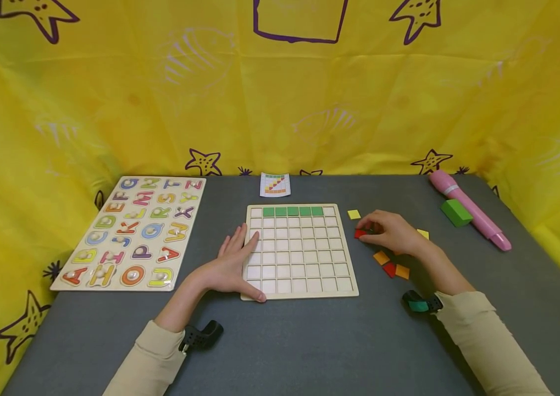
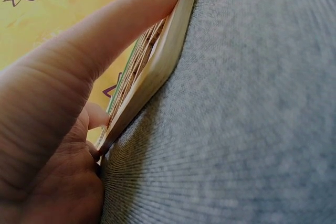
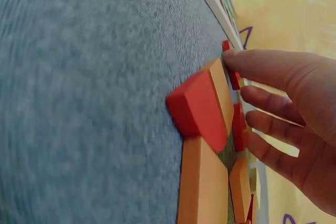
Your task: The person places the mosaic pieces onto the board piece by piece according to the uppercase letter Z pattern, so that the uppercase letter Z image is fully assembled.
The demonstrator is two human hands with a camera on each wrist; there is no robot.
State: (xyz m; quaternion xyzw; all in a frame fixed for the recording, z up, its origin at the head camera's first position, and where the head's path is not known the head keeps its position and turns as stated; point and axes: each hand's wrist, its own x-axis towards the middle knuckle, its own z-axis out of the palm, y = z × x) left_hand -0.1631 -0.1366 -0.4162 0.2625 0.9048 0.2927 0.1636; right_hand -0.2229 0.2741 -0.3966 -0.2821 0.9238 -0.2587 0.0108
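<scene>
A wooden grid board lies flat on the table, with a row of green tiles in its top row. Fingers spread, my left hand rests along the board's left edge, its thumb at the near left corner. To the right of the board, my right hand pinches a red tile between thumb and fingers, low over the table. Under and near that hand lie loose orange tiles, another red tile and yellow tiles; some are partly hidden by the hand.
A small pattern card sits behind the board. At the left lies an alphabet peg puzzle. A green block and a pink pen-shaped object are at the far right. Yellow patterned cloth hangs behind the grey table.
</scene>
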